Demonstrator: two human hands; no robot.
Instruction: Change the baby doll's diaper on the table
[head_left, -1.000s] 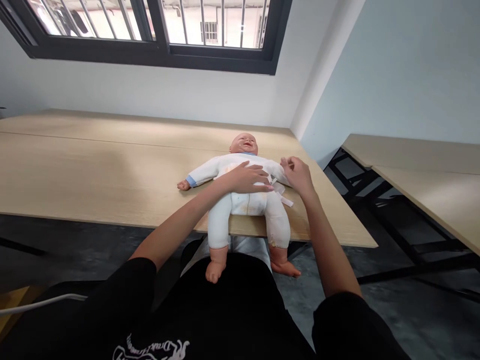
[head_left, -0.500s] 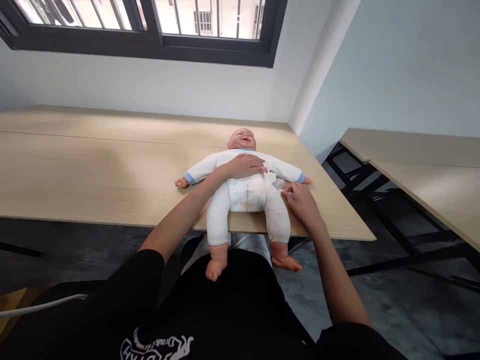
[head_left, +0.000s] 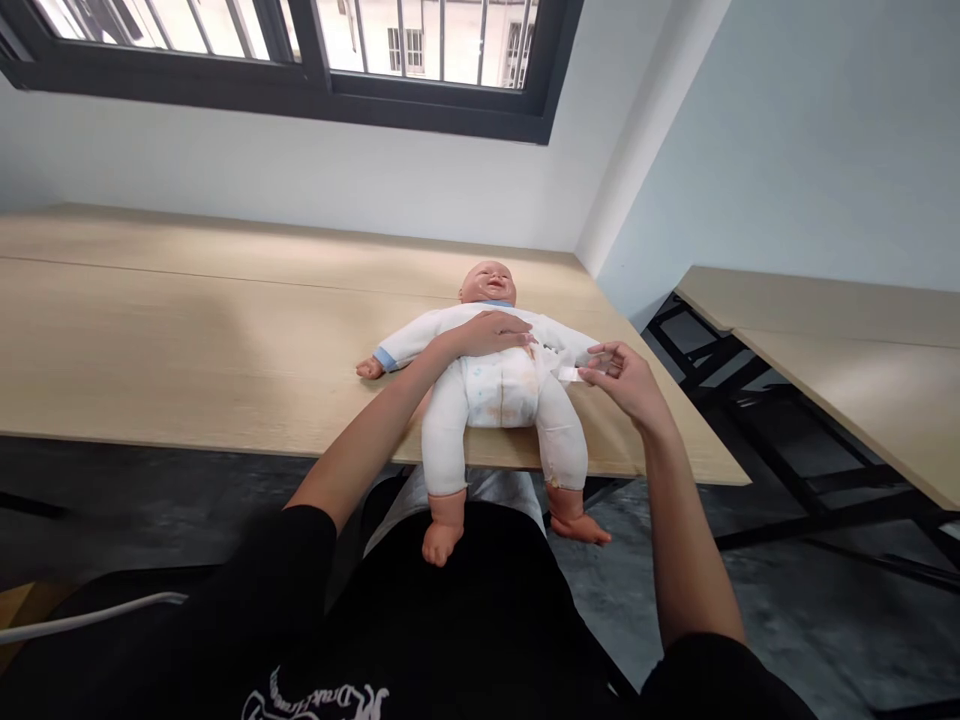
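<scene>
A baby doll in a white outfit with blue cuffs lies on its back, its feet hanging over the table's near edge. Around its hips is a white diaper with faint printed marks. My left hand lies flat across the doll's belly, fingers stretched out above the diaper's top edge. At the doll's hip on the right, my right hand pinches a white diaper tab between thumb and fingers. The tab is pulled out sideways from the diaper. My right hand hides the doll's hand on that side.
The wooden table stretches far to the left and ends at a right corner. A second table with black legs stands to the right across a gap. A barred window is in the wall behind. A white cable runs at lower left.
My right hand has lifted slightly and moved right, drawing the diaper tab outward. My left hand stays on the doll's belly. The whole view has shifted a little.
</scene>
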